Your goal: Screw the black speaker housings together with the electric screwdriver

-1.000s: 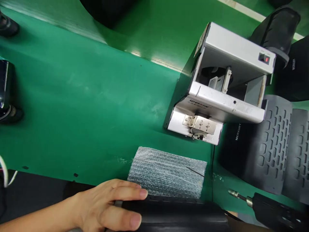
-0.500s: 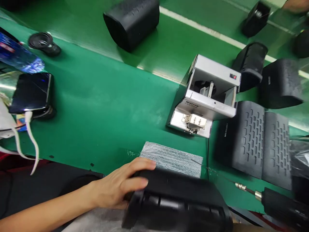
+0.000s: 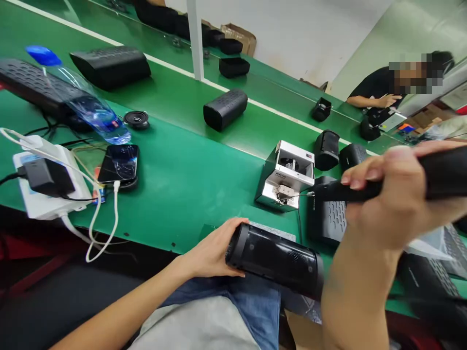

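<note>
My left hand (image 3: 219, 250) grips the left end of a black speaker housing (image 3: 279, 255), which lies tilted at the table's front edge above my lap. A shiny panel on the housing faces up. Raised at the right, my right hand (image 3: 392, 194) is wrapped around a black electric screwdriver (image 3: 330, 189). Its thin bit points left, with the tip at the front of a silver screw feeder (image 3: 297, 180); whether a screw is on the tip I cannot tell. Part of a pale foam sheet (image 3: 279, 232) shows behind the housing.
At left lie a cracked phone (image 3: 120, 163), a white power strip (image 3: 47, 180), a plastic bottle (image 3: 91, 109) and a loose speaker driver (image 3: 136, 119). More black housings (image 3: 226, 109) stand along the green line. A co-worker (image 3: 386, 87) sits across at the far right.
My right hand has come up into view with the screwdriver, its bit now at the screw feeder. The housing has turned to show its shiny panel. The view has swung up and wider.
</note>
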Tool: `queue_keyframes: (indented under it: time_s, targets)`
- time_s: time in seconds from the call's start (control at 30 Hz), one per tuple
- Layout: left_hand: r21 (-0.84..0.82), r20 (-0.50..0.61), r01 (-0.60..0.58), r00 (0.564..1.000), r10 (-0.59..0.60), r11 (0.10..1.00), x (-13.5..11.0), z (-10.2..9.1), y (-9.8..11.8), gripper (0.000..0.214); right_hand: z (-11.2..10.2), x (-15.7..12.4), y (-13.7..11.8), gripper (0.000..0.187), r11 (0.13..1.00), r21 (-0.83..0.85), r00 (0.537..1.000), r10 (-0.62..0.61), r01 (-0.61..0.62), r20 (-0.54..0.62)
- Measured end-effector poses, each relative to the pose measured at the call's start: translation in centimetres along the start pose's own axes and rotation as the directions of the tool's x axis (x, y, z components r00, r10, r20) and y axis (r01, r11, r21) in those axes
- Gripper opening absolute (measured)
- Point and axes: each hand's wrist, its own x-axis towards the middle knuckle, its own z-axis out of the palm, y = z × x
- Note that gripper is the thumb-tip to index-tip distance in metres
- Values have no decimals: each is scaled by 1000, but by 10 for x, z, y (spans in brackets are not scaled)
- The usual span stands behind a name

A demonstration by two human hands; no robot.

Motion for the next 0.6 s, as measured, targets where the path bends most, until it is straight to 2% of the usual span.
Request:
queue_keyframes:
  time_s: [0.07, 0.13, 0.33, 0.47, 0.6]
  targets:
    - [9, -7, -3, 1000, 3, 1000, 0, 2, -1, 128, 15, 0, 9, 16, 998, -28, 998, -57, 58, 37]
    - [9, -9, -12, 1000, 12, 1000, 0, 3, -2, 129, 22, 2, 16, 16, 998, -63, 999, -29, 32, 45]
    - [10, 1, -24, 1000, 24, 1000, 1, 3, -1, 130, 19, 6, 23, 16, 999, -49, 1000, -4, 4, -14]
    - [13, -3, -40, 999, 40, 999, 0, 4, -3, 126, 12, 1, 12, 16, 995, -44, 996, 84, -84, -13]
    - [28, -21, -67, 997, 67, 997, -1, 4, -4, 124, -9, 0, -17, 19, 991, -37, 990, 130, -132, -51]
